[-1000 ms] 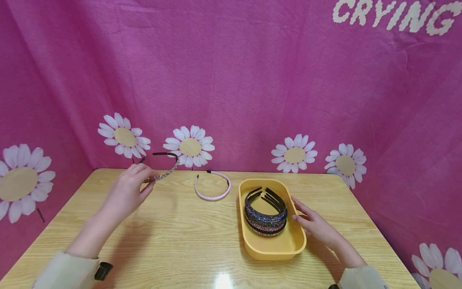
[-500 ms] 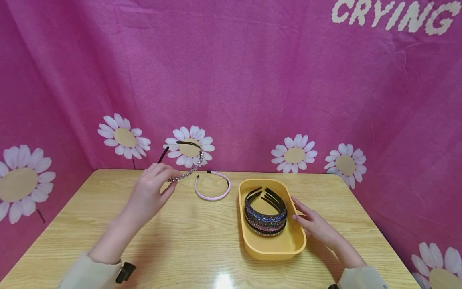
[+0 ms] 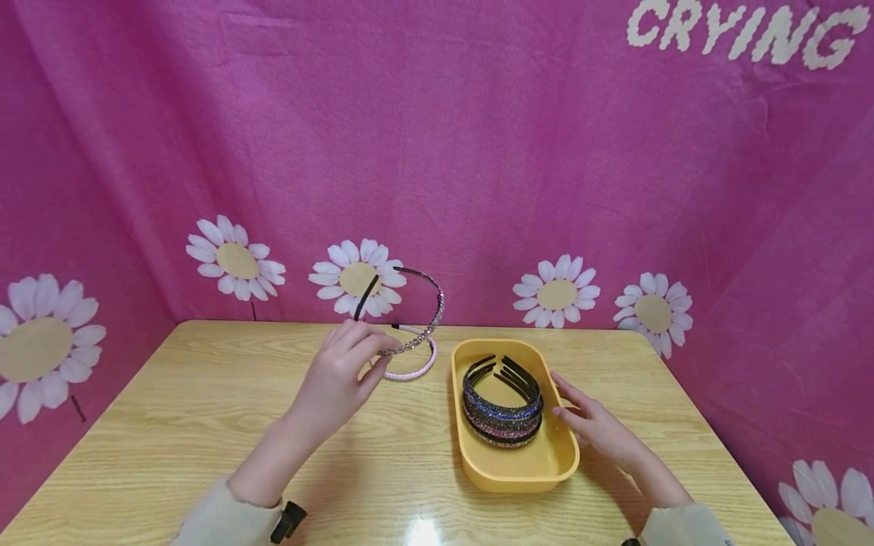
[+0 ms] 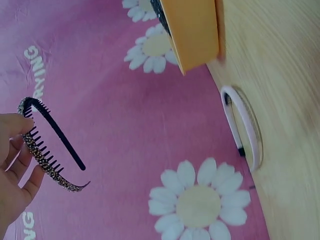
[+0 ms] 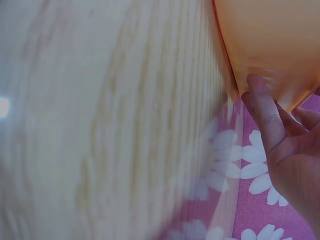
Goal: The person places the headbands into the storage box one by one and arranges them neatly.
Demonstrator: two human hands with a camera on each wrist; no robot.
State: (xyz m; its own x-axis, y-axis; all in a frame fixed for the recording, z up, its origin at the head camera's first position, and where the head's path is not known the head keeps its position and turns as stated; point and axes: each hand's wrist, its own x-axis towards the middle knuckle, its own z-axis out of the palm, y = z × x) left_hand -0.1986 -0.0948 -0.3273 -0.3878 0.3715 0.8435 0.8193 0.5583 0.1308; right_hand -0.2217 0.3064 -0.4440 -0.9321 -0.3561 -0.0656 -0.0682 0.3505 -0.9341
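My left hand (image 3: 344, 368) pinches a glittery headband (image 3: 438, 307) by its jewelled band, held up off the table with its black ends pointing away. In the left wrist view, a row of comb teeth lines the inside of this headband (image 4: 42, 155). Behind it, partly covered, a pale pink headband (image 3: 408, 374) lies on the table. To the right stands a yellow bin (image 3: 519, 479), where several sparkly headbands (image 3: 505, 413) are nested together. Against the bin's right wall rests my right hand (image 3: 604, 428), its fingers fairly straight; the right wrist view shows fingertips touching the wall (image 5: 270, 40).
The wooden table (image 3: 164, 455) ends at the back against a magenta curtain (image 3: 437, 167) printed with white daisies. More of the same cloth hangs close along the left and right sides.
My left hand has carried the glittery headband rightward, from the left part of the table to in front of the pink headband. The right hand and the bin have stayed in place.
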